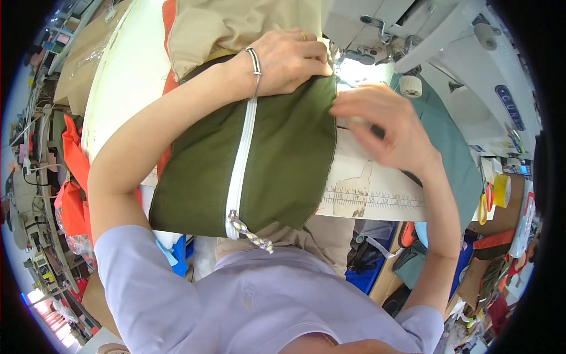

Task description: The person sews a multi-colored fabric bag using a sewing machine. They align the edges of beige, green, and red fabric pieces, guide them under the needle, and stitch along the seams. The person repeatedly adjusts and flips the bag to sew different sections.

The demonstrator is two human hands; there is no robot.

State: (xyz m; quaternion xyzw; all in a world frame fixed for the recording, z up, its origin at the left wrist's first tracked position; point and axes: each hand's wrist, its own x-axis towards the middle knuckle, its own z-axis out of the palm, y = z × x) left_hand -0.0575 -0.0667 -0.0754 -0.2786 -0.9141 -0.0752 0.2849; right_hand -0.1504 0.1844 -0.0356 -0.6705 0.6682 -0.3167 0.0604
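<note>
My left hand (290,64), fingers curled, grips the top of an olive fabric panel (283,165) beside the sewing machine's lit presser area (383,50). A white zipper (240,170) runs down the panel to a braided cord pull (252,237). Above the panel lies beige fabric (236,17), with orange fabric (169,26) showing along its left. My right hand (380,124) is bent at the panel's right edge, smeared by motion, so I cannot make out whether it holds anything.
The pale worktable (118,106) has a ruler strip (371,198). Teal fabric (448,147) lies at the right, with orange-handled scissors (486,203) and a yellow tape roll (501,192) beyond. Orange cloth (73,212) hangs at the left; bags and cloth are below the table.
</note>
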